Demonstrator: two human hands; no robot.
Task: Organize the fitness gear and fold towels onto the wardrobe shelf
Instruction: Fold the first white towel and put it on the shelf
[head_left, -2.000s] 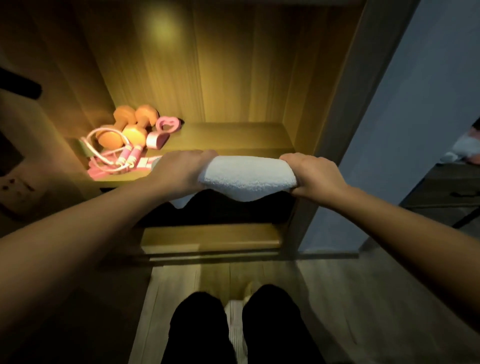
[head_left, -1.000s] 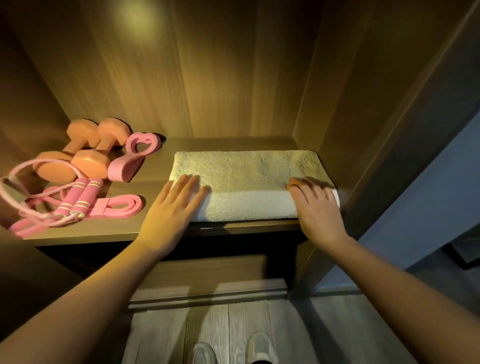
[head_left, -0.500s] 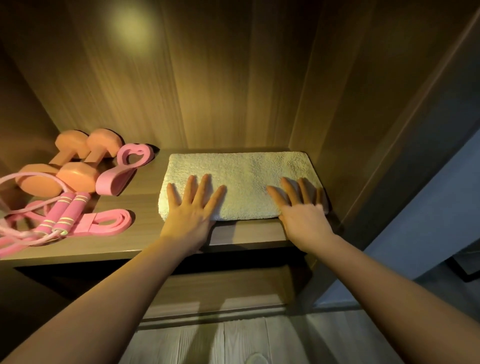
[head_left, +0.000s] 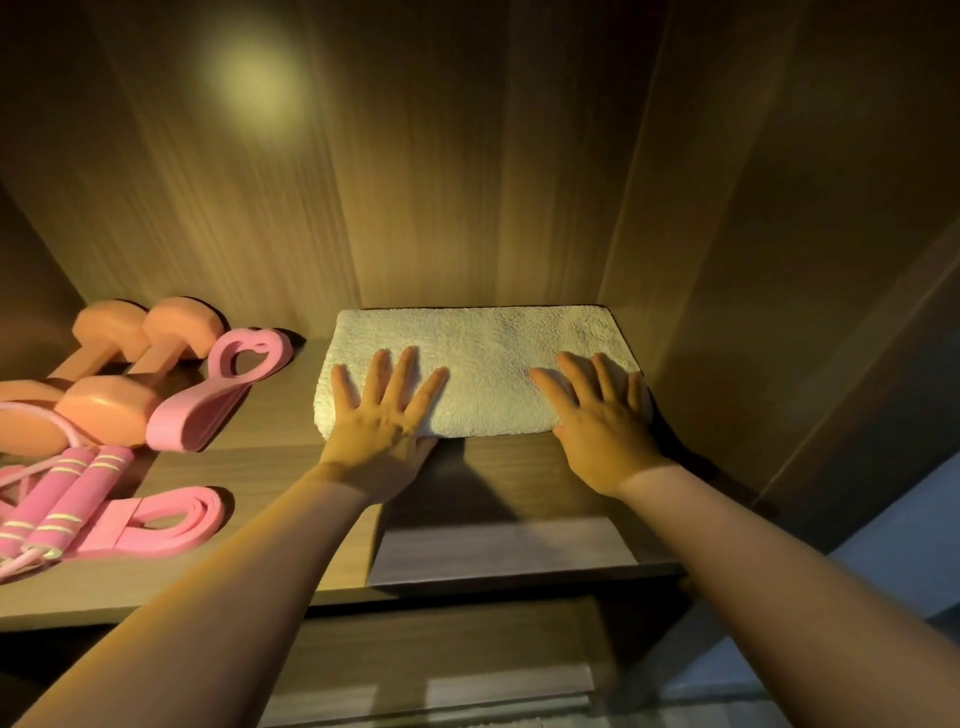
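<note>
A folded white towel (head_left: 483, 358) lies flat at the back right of the wooden wardrobe shelf (head_left: 498, 540), against the back panel. My left hand (head_left: 382, 415) presses on the towel's front left part with fingers spread and straight. My right hand (head_left: 602, 415) lies flat on its front right part, close to the wardrobe's side wall. On the shelf's left stand two orange dumbbells (head_left: 111, 374), a pink figure-eight puller (head_left: 223, 389), a pink skipping rope (head_left: 52, 504) and a pink resistance band (head_left: 166, 522).
The wardrobe's right side wall (head_left: 779, 291) stands right beside the towel. A lower shelf or drawer front (head_left: 441, 660) shows beneath. A strip of bare shelf lies between the towel and the shelf's front edge.
The towel went from being carried at the shelf's edge to lying on the shelf, then slid back toward the rear panel. Both hands moved from gripping its ends to lying flat on top.
</note>
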